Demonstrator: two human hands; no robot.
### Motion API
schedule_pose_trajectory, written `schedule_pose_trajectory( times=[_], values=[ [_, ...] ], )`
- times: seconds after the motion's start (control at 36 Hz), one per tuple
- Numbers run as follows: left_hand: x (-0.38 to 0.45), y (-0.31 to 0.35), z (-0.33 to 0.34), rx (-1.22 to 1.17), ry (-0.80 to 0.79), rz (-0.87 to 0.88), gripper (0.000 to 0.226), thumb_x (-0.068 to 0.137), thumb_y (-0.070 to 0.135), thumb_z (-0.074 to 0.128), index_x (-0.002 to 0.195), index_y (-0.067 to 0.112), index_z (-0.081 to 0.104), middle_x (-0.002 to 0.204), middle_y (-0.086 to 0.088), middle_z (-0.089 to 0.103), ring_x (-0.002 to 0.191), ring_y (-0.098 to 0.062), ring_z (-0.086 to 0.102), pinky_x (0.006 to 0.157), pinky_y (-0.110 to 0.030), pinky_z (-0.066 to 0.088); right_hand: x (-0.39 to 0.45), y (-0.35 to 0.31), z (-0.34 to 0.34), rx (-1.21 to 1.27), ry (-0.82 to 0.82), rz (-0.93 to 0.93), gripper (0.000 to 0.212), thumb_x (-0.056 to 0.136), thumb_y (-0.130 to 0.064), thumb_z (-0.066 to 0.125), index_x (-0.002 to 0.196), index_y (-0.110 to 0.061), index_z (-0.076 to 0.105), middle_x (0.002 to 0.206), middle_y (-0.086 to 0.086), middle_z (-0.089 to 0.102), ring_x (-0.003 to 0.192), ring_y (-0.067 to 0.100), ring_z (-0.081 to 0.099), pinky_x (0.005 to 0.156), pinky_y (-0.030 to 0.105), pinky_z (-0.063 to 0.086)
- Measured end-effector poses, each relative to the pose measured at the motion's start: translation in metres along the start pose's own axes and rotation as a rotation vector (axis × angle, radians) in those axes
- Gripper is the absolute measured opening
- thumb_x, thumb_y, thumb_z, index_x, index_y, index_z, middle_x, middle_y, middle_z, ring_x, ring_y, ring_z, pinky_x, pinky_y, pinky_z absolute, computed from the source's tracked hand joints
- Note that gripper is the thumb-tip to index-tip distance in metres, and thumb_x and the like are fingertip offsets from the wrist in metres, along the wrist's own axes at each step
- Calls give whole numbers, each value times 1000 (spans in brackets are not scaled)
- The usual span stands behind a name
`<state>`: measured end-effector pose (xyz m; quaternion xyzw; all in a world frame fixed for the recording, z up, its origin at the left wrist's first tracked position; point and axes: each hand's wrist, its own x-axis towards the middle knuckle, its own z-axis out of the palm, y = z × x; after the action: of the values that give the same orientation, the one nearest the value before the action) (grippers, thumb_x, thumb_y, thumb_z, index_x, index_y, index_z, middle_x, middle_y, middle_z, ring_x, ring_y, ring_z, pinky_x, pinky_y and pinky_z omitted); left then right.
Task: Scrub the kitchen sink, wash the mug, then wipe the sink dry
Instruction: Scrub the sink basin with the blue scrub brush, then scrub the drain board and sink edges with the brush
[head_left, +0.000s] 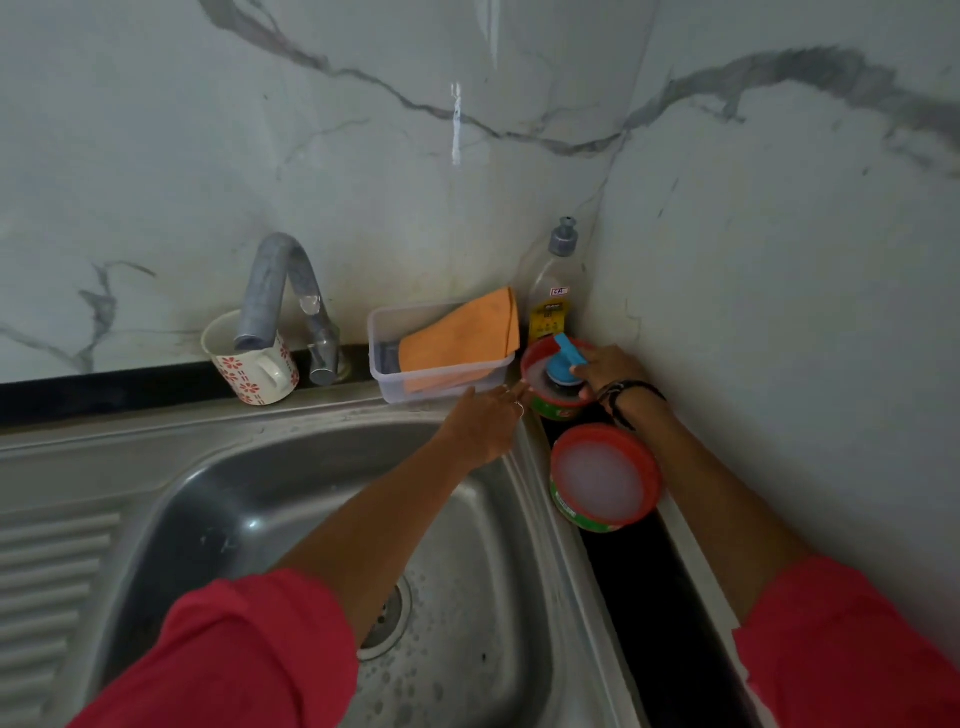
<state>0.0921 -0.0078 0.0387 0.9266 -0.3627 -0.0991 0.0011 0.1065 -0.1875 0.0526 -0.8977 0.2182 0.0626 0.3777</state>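
Observation:
A steel sink fills the lower middle, its basin wet with droplets near the drain. A white mug with red flowers stands on the back ledge under the tap. At the far right corner an open red-rimmed soap tub holds a scrubber with a blue handle. My right hand grips that scrubber inside the tub. My left hand reaches across the sink rim and touches the tub's left side with straight fingers.
A clear plastic box with an orange cloth sits behind the sink. A dish-soap bottle stands in the corner. A second red-lidded tub lies on the black counter at right. Marble walls close in behind and to the right.

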Motion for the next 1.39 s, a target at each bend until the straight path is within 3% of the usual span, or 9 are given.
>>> schedule_pose_trajectory(
  times=[0.08,0.28,0.53,0.67,0.78,0.97,1.08,1.19,1.39],
  values=[
    [-2,2,2,7,12,-7,61,94,6,40,150,10,14,158,-5,8,142,-23,21,114,-43,24,-11,-2,1,-6,45,-70,40,94,-16,52,134,-12,51,103,21,69,51,15,59,77,32,51],
    [-14,-4,14,14,70,-37,64,93,11,44,149,10,13,157,-7,11,144,-23,14,116,-36,15,-51,5,7,-93,253,-276,46,96,-23,49,141,-20,41,130,14,57,113,34,56,94,39,47],
    [-69,-33,40,-118,57,-152,65,94,16,45,149,12,11,158,-5,8,146,-19,6,118,-35,7,-127,-13,27,-234,379,-759,47,93,-41,41,134,-20,51,106,10,70,77,29,70,61,38,58],
    [-123,-72,57,-137,59,-274,63,94,8,41,150,14,11,158,-3,5,146,-17,3,118,-35,6,-156,-36,66,-294,431,-982,52,98,-48,26,122,-17,61,99,6,73,64,17,70,47,25,54],
    [-175,-114,75,-147,87,-377,62,95,10,41,149,16,12,158,-2,7,146,-17,3,118,-36,5,-174,-63,109,-258,337,-1014,59,97,-52,24,117,-14,65,97,3,73,78,12,69,73,18,48],
    [-289,-198,92,-179,148,-518,55,93,9,41,146,14,27,156,-3,19,144,-20,17,116,-33,12,-203,-139,205,-201,-49,-860,74,77,-68,13,130,-28,45,95,2,69,86,24,66,76,37,51],
    [-361,-265,107,-219,280,-593,47,81,4,59,128,4,55,135,-15,52,124,-32,51,102,-45,40,-211,-194,272,-95,-157,-830,70,76,-69,16,124,-26,44,79,-1,64,70,17,62,64,31,49],
    [-429,-326,115,-280,233,-736,50,100,24,38,147,12,25,155,-3,19,145,-18,15,118,-32,12,-208,-250,338,69,-302,-753,30,94,-46,43,115,-25,49,68,-8,57,57,8,52,57,27,44],
    [-495,-416,127,-360,294,-887,53,100,31,37,147,13,23,156,-4,19,145,-18,14,118,-33,12,-191,-325,426,210,-515,-569,13,94,-31,52,107,-30,56,61,-4,55,42,4,37,45,17,32]
  ],
)
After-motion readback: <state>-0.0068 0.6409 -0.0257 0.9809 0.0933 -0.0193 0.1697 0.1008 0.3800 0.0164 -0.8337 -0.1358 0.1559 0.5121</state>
